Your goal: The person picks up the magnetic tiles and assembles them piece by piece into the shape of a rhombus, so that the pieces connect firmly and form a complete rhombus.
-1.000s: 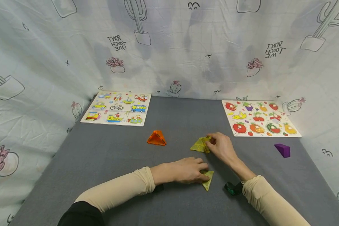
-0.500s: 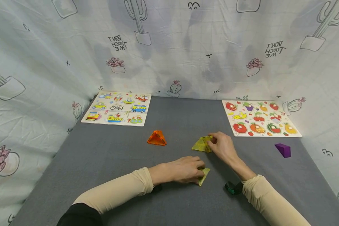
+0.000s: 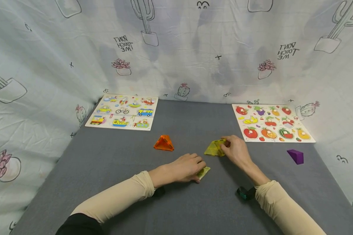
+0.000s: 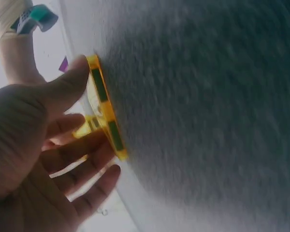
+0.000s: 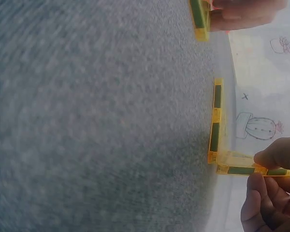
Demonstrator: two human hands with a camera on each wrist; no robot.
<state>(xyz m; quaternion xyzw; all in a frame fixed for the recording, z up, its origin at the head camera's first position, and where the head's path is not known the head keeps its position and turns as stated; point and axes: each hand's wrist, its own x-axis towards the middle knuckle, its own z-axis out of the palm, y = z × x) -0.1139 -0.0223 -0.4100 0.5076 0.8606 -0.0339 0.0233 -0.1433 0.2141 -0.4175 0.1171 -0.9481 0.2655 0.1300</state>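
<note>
My left hand (image 3: 188, 167) pinches a yellow see-through triangular magnetic tile (image 3: 204, 173) between thumb and fingers, low over the grey table. In the left wrist view the tile's edge (image 4: 106, 108) shows dark magnet strips. Farther away and to the right, my right hand (image 3: 236, 151) holds a joined pair of yellow magnetic tiles (image 3: 214, 148). One of the pair lies along the table (image 5: 215, 121); the other stands up from it (image 5: 241, 170), pinched between thumb and fingers in the right wrist view. A gap separates this pair from the left hand's tile.
An orange pyramid of tiles (image 3: 164, 143) stands left of the yellow pair. A purple wedge-shaped piece (image 3: 295, 156) is near the right edge. Behind lie a vehicle puzzle board (image 3: 126, 111) at left and a fruit puzzle board (image 3: 272, 124) at right, before a printed cloth.
The left hand has slid its tile away from the body and leftward, turning it. The right hand has shifted the joined pair slightly right and farther away.
</note>
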